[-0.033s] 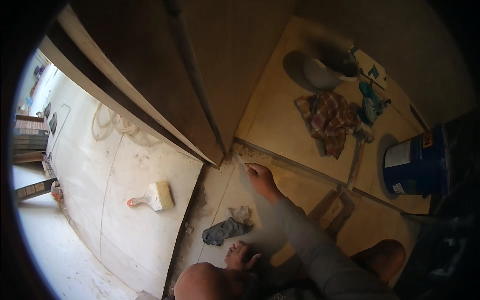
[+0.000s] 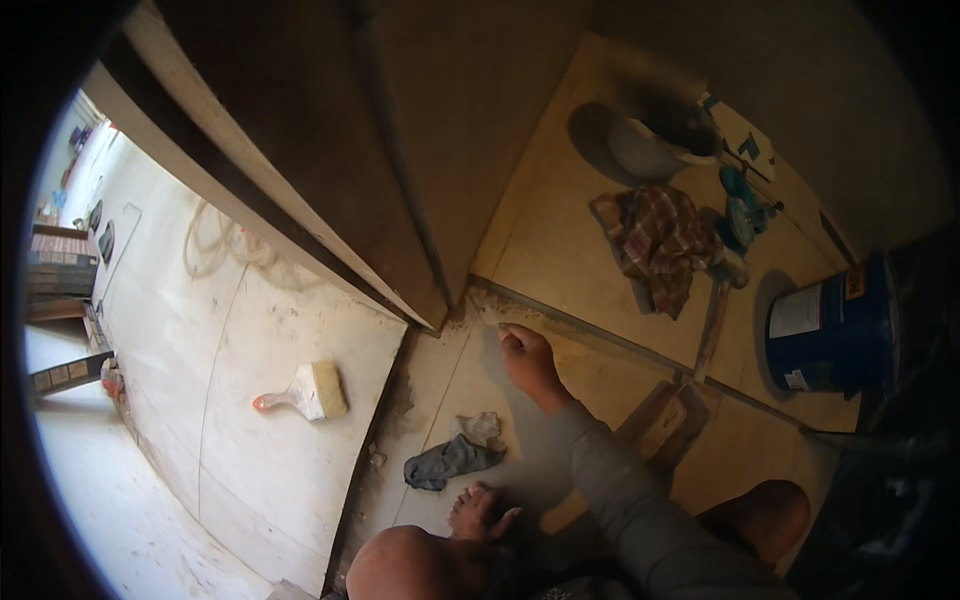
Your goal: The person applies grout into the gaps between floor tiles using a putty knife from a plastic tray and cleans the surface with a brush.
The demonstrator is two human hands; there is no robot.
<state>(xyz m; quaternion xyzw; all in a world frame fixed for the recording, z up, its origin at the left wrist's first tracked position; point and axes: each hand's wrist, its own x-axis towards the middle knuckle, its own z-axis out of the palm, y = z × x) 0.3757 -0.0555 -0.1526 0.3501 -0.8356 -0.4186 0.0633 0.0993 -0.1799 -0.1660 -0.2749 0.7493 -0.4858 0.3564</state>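
My right hand [image 2: 530, 365] is closed around a thin, pale tool [image 2: 490, 315], perhaps a scraper, whose tip is at the dirty floor joint [image 2: 540, 313] by the foot of the dark wooden door frame [image 2: 380, 200]. Below the hand, a crumpled grey cloth [image 2: 450, 462] and a paler scrap [image 2: 485, 428] lie on the tile, just above my bare foot [image 2: 480, 510]. My left hand is out of sight.
A paintbrush [image 2: 310, 392] and a coiled hose [image 2: 210, 245] lie on the pale floor at left. At right are a plaid cloth [image 2: 655, 240], a teal tool [image 2: 740, 210], a grey bucket [image 2: 650, 150], a blue pail [image 2: 820, 330] and a dirty rectangular object [image 2: 680, 410].
My right hand and the tool in it have shifted slightly to the right. The other things look unmoved.
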